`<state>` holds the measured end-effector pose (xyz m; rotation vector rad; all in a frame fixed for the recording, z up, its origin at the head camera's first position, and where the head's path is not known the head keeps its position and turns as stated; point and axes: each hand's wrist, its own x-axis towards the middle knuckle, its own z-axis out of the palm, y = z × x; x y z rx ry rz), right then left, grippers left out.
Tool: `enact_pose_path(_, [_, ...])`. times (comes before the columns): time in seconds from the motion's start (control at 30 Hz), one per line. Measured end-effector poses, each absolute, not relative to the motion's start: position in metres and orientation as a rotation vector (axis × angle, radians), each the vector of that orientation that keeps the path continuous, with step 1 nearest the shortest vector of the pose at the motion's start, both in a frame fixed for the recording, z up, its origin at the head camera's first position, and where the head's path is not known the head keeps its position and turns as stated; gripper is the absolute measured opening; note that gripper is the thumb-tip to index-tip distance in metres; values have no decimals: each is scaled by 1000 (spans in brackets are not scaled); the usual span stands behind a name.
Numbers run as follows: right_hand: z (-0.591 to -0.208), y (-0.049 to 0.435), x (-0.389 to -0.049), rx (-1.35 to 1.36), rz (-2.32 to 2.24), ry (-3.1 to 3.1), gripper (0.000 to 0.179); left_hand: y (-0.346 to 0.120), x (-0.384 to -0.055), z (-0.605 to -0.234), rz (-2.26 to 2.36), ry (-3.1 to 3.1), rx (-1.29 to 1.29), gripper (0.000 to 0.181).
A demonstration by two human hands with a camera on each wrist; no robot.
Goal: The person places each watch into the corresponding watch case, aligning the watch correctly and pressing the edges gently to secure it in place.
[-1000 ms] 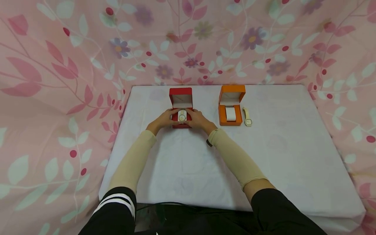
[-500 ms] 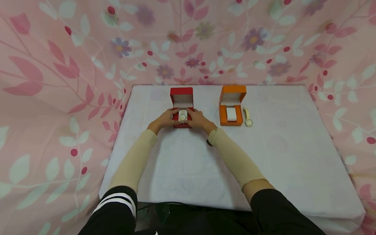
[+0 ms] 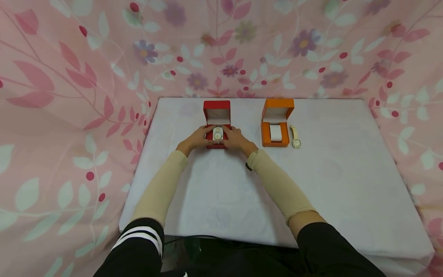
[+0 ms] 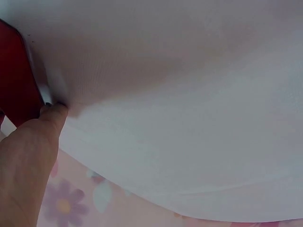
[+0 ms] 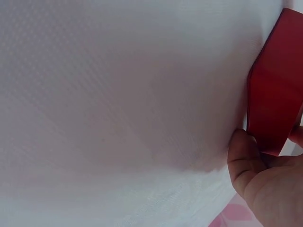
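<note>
In the head view, a red watch box (image 3: 217, 104) stands with its lid raised at the back of the table. A watch with a round dial (image 3: 217, 135) sits on the white cushion inside it. My left hand (image 3: 195, 139) holds the box's left side, and my right hand (image 3: 239, 140) holds its right side, thumbs toward the front. Each wrist view catches digits around the corner of the red box (image 4: 16, 71), low against the tablecloth. Further right are an opened orange watch box (image 3: 265, 134) with a bare white cushion (image 3: 275, 133) and a square-dial watch (image 3: 296, 143).
The white-covered table (image 3: 332, 184) reaches right and forward past both boxes. A pink floral curtain (image 3: 221, 50) hangs behind and at the sides. The square-dial watch lies flat just right of the orange box.
The whole scene has shifted slightly right and up in the head view. Both hands stay at the red watch box, and the watch inside has not visibly moved.
</note>
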<state>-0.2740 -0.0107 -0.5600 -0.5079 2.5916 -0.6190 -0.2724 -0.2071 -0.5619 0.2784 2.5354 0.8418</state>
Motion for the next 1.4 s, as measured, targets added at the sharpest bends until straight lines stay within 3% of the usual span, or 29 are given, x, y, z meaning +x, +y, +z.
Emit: enact_pose_path(1.4, [-555, 1, -279, -518, -674, 2524, 80, -214, -276, -554, 893, 2532, 382, 81])
